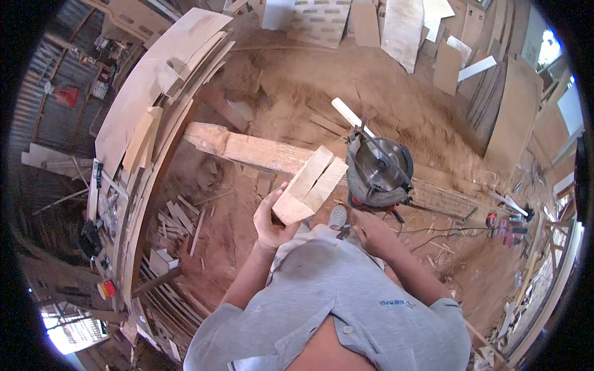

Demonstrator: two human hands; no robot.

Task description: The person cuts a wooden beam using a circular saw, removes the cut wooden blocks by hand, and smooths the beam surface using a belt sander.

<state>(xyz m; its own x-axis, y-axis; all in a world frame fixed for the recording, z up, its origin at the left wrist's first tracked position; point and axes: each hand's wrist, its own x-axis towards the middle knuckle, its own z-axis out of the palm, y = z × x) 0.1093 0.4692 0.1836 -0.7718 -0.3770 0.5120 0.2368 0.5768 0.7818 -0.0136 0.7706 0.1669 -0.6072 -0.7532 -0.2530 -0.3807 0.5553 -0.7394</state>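
My left hand (271,221) is closed around the lower end of a pale wooden block (304,191). A dark narrow slot runs along the block's upper part. The block is held up in front of a long, rough timber beam (260,151). A circular saw (378,168) with its round metal blade facing me stands at the beam, right of the block. Just below the saw, my right hand (373,234) has its fingers curled. Whatever is in those fingers, if anything, I cannot make out.
Curved stacked boards (164,74) stand at the left, with a loose wood piece (142,139) on them. Offcuts (179,219) litter the sawdust-covered floor. Sheet panels (402,31) lie at the back. A dark cable (433,232) and a red tool (510,227) lie to the right.
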